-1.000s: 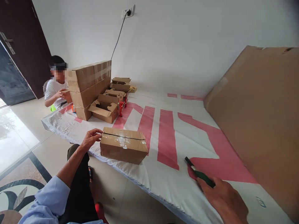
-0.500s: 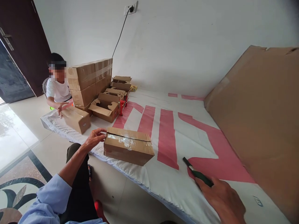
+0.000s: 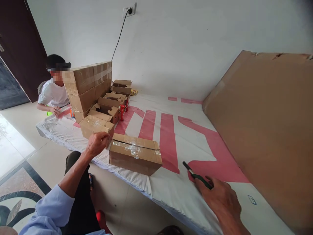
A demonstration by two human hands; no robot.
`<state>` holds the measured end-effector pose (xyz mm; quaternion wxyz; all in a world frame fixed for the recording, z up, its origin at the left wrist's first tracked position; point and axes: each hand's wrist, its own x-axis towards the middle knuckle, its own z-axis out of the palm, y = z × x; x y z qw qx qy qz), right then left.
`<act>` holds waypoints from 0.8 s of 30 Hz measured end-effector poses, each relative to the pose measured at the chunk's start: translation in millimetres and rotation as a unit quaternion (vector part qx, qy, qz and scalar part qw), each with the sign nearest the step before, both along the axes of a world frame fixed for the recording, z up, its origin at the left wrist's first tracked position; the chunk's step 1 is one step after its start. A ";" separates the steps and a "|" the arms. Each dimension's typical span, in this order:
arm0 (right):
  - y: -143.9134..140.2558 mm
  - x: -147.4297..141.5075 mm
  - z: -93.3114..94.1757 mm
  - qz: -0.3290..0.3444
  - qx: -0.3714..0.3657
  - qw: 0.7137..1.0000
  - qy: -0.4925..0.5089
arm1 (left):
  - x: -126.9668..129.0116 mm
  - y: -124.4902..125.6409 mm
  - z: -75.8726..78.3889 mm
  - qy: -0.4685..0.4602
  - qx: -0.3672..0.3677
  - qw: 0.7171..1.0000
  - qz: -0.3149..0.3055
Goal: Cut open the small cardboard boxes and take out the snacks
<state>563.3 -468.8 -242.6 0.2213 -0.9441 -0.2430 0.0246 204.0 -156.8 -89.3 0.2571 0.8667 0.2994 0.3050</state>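
My right hand (image 3: 220, 195) is closed around a green-handled utility knife (image 3: 199, 178), its dark tip pointing away to the left over the sheet. In front of me lies a taped cardboard box (image 3: 135, 160), its top flaps slightly parted along the seam. My left hand (image 3: 98, 143) has its fingers curled just off the left end of that box. It overlaps a second cardboard box (image 3: 94, 125) behind it; whether it touches that box or pinches anything is hidden.
Cardboard boxes (image 3: 84, 81) stand stacked at the left, with several opened boxes (image 3: 107, 112) and a red item (image 3: 122, 111) beside them. A person (image 3: 55, 88) sits beyond the stack. A big cardboard panel (image 3: 266, 124) leans at the right. The sheet (image 3: 168, 186) covers the low surface.
The second box has come right and away from the other person's hand, which has drawn back. My left fingers have left the near box's end and curled up. The view has shifted slightly right.
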 end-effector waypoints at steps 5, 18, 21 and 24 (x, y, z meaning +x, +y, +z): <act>3.9 5.5 -11.1 0.014 -0.003 1.000 -0.012 | 24.2 31.8 42.1 0.174 0.206 0.961 -0.056; -7.0 4.9 -7.9 0.026 -0.026 0.999 -0.023 | 5.9 63.5 33.7 0.335 0.207 0.919 0.028; -8.4 5.7 -5.0 0.019 -0.044 0.999 -0.005 | -14.3 66.9 41.5 0.353 0.200 0.911 0.079; -8.2 6.3 -0.3 0.009 -0.047 0.999 0.014 | -24.9 58.5 37.2 0.287 0.208 0.931 0.080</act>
